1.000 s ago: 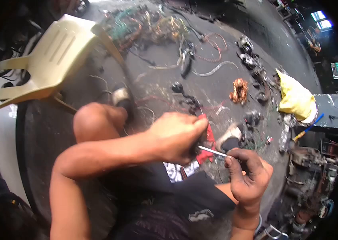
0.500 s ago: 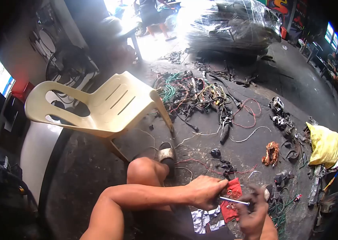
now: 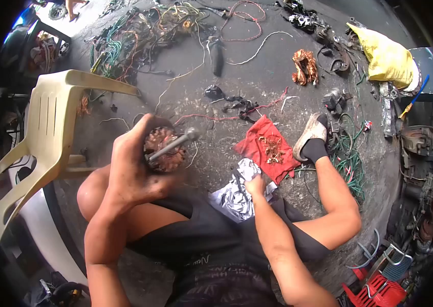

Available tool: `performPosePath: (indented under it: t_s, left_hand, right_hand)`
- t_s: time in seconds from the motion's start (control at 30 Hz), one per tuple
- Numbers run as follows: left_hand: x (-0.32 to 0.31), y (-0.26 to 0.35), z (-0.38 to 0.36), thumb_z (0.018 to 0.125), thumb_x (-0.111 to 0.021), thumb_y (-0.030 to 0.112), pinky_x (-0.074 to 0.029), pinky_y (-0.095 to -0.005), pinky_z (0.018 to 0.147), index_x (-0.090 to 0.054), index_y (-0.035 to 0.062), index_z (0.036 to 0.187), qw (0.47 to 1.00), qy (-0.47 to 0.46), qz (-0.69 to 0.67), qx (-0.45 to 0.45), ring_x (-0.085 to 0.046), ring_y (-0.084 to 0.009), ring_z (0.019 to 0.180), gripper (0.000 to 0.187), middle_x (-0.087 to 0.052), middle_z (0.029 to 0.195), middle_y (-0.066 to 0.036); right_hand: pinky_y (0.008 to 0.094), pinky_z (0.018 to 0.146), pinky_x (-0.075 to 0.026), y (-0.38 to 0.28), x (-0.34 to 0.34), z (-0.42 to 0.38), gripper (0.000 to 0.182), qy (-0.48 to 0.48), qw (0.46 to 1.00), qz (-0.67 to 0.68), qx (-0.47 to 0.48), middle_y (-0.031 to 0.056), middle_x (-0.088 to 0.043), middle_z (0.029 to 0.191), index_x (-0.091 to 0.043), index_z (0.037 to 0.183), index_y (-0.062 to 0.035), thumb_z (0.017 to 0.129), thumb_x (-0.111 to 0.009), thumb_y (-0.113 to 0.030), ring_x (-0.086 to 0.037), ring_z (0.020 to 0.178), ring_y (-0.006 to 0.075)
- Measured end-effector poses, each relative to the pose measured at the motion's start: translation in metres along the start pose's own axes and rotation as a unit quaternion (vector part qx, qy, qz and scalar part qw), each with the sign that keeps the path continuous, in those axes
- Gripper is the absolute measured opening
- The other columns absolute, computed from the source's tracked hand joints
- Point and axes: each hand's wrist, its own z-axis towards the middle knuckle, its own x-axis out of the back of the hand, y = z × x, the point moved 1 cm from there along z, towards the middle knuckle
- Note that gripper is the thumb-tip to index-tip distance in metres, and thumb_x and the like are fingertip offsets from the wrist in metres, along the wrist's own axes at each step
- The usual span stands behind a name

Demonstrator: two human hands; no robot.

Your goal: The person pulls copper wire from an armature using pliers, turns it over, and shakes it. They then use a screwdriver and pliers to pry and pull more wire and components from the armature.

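Note:
Raised at the left, my left hand (image 3: pixel 134 169) is closed around a round copper-brown part (image 3: pixel 168 148) with a grey metal rod (image 3: pixel 173 146) sticking out of it toward the right. Blur softens the part's edges. Between my thighs, my right hand (image 3: pixel 255 185) has its fingers curled at a crumpled white cloth (image 3: pixel 232 197), beside a narrow dark item (image 3: pixel 239 176); I cannot tell what those fingers grip. Just beyond lies a red cloth (image 3: pixel 257 135) with small copper-coloured scraps (image 3: pixel 273 149) heaped on it.
A cream plastic chair (image 3: pixel 47 123) stands at the left. Tangled wires (image 3: pixel 139 36) cover the floor ahead, and green wires (image 3: pixel 349 163) lie by my right foot. A copper coil bundle (image 3: pixel 304 66), yellow sack (image 3: pixel 388 56) and metal parts are at the right.
The view has tipped down. My left hand has risen away from my right, carrying the part and rod. My right hand has moved to the white cloth.

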Motion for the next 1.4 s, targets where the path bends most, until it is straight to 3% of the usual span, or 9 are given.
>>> performPosePath:
  t_s: [0.17,0.3,0.33,0.37,0.4,0.43,0.5,0.63,1.4]
  left_hand:
    - [0.000,-0.005,0.011,0.057,-0.071,0.007,-0.049,-0.0277,0.071,-0.057,0.0008,0.096,0.999,0.004,0.043,-0.006,-0.058,-0.0167,0.070,0.042,-0.059,0.080,-0.009]
    - [-0.002,0.000,0.011,0.056,-0.074,0.004,-0.048,-0.0249,0.072,-0.056,-0.0006,0.099,0.997,-0.016,-0.019,0.073,-0.057,-0.0085,0.075,0.046,-0.060,0.081,-0.004]
    - [-0.001,-0.007,0.011,0.056,-0.075,0.005,-0.049,-0.0253,0.073,-0.056,-0.0006,0.100,0.999,-0.035,0.000,0.028,-0.057,-0.0086,0.077,0.048,-0.061,0.083,-0.004]
    - [0.002,-0.014,0.012,0.057,-0.077,0.007,-0.049,-0.0256,0.073,-0.056,-0.0007,0.102,0.998,-0.050,0.025,-0.018,-0.057,-0.0087,0.078,0.050,-0.061,0.084,-0.004]
    - [0.000,-0.010,0.011,0.058,-0.079,0.009,-0.050,-0.0270,0.073,-0.056,-0.0005,0.103,0.998,-0.048,-0.015,0.033,-0.060,-0.0111,0.078,0.051,-0.062,0.085,-0.005]
    - [-0.004,-0.006,0.012,0.059,-0.080,0.011,-0.051,-0.0284,0.074,-0.057,-0.0003,0.104,0.993,-0.049,-0.062,0.082,-0.062,-0.0135,0.079,0.052,-0.063,0.086,-0.007]
    - [-0.005,-0.008,0.015,0.061,-0.083,0.014,-0.052,-0.0327,0.073,-0.057,0.0010,0.105,0.997,-0.036,0.068,-0.014,-0.066,-0.0226,0.079,0.053,-0.064,0.087,-0.012]
    - [-0.006,-0.012,0.015,0.060,-0.082,0.014,-0.052,-0.0384,0.070,-0.057,0.0017,0.103,0.996,-0.012,0.079,-0.046,-0.065,-0.0343,0.080,0.051,-0.063,0.088,-0.017]
    - [-0.011,-0.009,0.013,0.062,-0.078,0.017,-0.049,-0.0455,0.074,-0.053,0.0026,0.095,0.998,0.005,0.043,-0.052,-0.062,-0.0398,0.085,0.044,-0.062,0.086,-0.019]
  right_hand:
    - [0.0475,0.099,-0.045,-0.008,0.009,-0.055,0.070,-0.116,0.983,-0.133,-0.046,0.0281,-0.049,0.131,-0.047,0.126,0.0000,0.065,-0.078,-0.017,-0.048,0.123,0.0434]
    - [0.0399,0.092,-0.047,0.048,-0.061,-0.035,0.032,-0.023,0.988,-0.151,0.005,0.0207,-0.052,0.119,-0.050,0.119,-0.0043,0.092,-0.055,-0.020,-0.055,0.111,0.0294]
    - [0.0473,0.105,-0.033,0.040,-0.038,-0.031,0.063,-0.120,0.969,-0.198,0.090,0.0274,-0.047,0.122,-0.048,0.125,0.0019,0.069,-0.073,-0.013,-0.043,0.120,0.0410]
    - [0.0469,0.103,-0.031,0.099,-0.101,-0.011,0.051,0.027,0.967,-0.167,0.192,0.0275,-0.048,0.120,-0.052,0.119,0.0023,0.072,-0.065,-0.012,-0.040,0.120,0.0408]
    - [0.0356,0.083,-0.050,0.097,-0.101,-0.010,0.020,-0.003,0.976,0.159,0.150,0.0081,-0.059,0.103,-0.052,0.112,-0.0091,0.096,-0.045,-0.016,-0.061,0.090,0.0205]
    - [0.0428,0.088,-0.051,0.075,-0.079,-0.020,0.034,0.089,0.913,-0.304,0.257,0.0171,-0.066,0.105,-0.059,0.116,-0.0042,0.091,-0.053,-0.027,-0.064,0.096,0.0322]
    - [0.0479,0.081,-0.052,0.039,-0.051,-0.030,0.030,0.013,0.986,-0.125,0.110,0.0273,-0.060,0.114,-0.059,0.117,-0.0081,0.088,-0.053,-0.016,-0.062,0.098,0.0380]
    - [0.0529,0.086,-0.050,0.114,-0.129,0.035,0.036,-0.204,0.963,-0.170,0.042,0.0248,-0.052,0.130,-0.054,0.121,-0.0142,0.088,-0.056,-0.029,-0.058,0.113,0.0405]
    - [0.0489,0.093,-0.048,-0.029,-0.021,0.019,0.051,-0.295,0.868,-0.325,0.235,0.0260,-0.062,0.115,-0.063,0.114,-0.0028,0.085,-0.059,-0.044,-0.060,0.109,0.0400]
